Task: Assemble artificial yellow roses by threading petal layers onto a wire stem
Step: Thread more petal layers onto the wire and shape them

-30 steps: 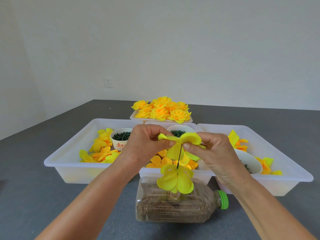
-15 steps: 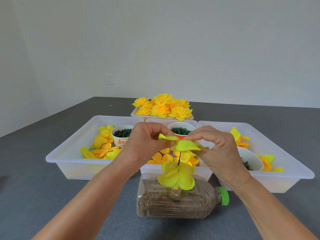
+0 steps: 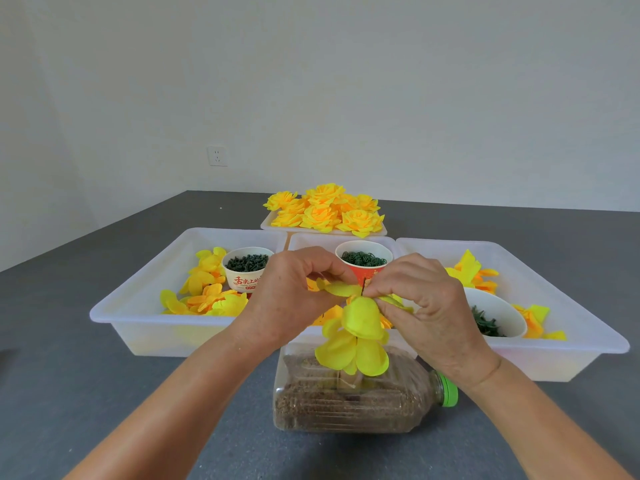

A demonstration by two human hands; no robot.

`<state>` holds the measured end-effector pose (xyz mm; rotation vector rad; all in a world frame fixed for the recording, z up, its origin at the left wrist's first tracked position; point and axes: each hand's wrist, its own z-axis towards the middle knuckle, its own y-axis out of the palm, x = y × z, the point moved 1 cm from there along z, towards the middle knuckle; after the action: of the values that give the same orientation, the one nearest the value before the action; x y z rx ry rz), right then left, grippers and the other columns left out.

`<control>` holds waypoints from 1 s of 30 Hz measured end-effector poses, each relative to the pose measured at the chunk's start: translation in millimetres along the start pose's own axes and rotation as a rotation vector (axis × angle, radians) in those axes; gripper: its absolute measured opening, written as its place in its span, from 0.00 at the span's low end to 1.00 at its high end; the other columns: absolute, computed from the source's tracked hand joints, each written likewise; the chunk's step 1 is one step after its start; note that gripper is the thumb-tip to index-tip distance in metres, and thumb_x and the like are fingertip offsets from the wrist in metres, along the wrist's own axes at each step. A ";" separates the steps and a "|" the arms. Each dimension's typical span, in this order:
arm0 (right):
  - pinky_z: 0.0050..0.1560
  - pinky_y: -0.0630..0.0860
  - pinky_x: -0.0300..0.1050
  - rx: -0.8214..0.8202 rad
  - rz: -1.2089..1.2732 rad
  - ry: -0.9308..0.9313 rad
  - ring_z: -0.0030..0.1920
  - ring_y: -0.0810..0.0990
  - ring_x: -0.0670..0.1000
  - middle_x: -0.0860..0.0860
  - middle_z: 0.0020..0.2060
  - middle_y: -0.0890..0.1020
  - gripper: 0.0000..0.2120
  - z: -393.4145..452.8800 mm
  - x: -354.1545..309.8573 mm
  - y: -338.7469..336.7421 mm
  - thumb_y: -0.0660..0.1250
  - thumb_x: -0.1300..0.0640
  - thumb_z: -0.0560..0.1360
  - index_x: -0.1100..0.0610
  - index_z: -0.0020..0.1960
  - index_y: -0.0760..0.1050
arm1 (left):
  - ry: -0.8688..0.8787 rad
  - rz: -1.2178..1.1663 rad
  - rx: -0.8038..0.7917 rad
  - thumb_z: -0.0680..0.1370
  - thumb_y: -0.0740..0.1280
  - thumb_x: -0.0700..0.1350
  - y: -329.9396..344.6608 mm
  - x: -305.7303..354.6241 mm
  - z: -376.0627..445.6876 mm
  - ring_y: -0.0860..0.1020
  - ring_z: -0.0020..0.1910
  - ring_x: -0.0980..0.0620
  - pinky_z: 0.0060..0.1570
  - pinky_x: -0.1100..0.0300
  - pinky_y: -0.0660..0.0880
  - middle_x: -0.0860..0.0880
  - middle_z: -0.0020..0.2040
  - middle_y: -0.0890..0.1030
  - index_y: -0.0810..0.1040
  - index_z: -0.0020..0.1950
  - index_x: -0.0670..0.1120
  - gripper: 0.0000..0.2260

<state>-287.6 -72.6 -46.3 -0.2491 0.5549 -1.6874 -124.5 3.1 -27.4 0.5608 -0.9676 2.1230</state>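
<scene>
A thin dark wire stem (image 3: 362,285) stands upright out of a plastic bottle (image 3: 349,400) that lies on its side, filled with brown grain. A yellow petal layer (image 3: 362,318) sits on the wire, its tip poking out just above. My left hand (image 3: 294,294) pinches this layer's left side and my right hand (image 3: 420,299) pinches its right side, close to the wire. Lower on the wire, just over the bottle, hangs another yellow petal layer (image 3: 351,355).
Behind the bottle stand three white trays: left tray (image 3: 138,306) with loose yellow petals and a paper cup (image 3: 246,268) of dark green parts, middle tray with a red cup (image 3: 363,261), right tray (image 3: 571,323) with a white bowl (image 3: 498,317). Finished yellow roses (image 3: 325,211) fill a far tray.
Both hands pushed the upper petal layer down the wire, so it now sits nearer the lower layer and the wire tip shows above it. The view tilted slightly.
</scene>
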 end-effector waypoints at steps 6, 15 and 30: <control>0.47 0.69 0.47 -0.049 -0.065 -0.039 0.43 0.79 0.53 0.48 0.37 0.83 0.03 -4.4 2.4 1.4 0.73 0.62 0.66 0.57 0.39 0.83 | 0.058 0.053 -0.031 0.67 0.75 0.33 2.3 -4.3 -3.3 0.79 0.39 0.56 0.42 0.60 0.76 0.50 0.40 0.82 0.84 0.40 0.42 0.06; 0.46 0.68 0.45 -0.072 -0.104 -0.093 0.42 0.79 0.53 0.48 0.37 0.82 0.03 -10.2 1.0 4.5 0.70 0.59 0.71 0.57 0.39 0.83 | 0.091 0.116 -0.056 0.67 0.74 0.32 2.8 -8.9 -10.0 0.79 0.42 0.57 0.44 0.58 0.76 0.52 0.40 0.81 0.84 0.39 0.43 0.07; 0.46 0.68 0.48 -0.120 -0.145 -0.121 0.42 0.79 0.53 0.46 0.38 0.82 0.06 -16.1 -1.1 4.5 0.67 0.56 0.72 0.56 0.40 0.82 | 0.188 0.213 -0.086 0.67 0.75 0.33 6.5 -14.1 -17.0 0.79 0.43 0.53 0.44 0.58 0.76 0.50 0.41 0.82 0.85 0.41 0.43 0.07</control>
<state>-291.0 -68.4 -62.2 -0.4847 0.5590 -1.7678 -121.9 7.2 -49.8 0.2182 -1.0429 2.2604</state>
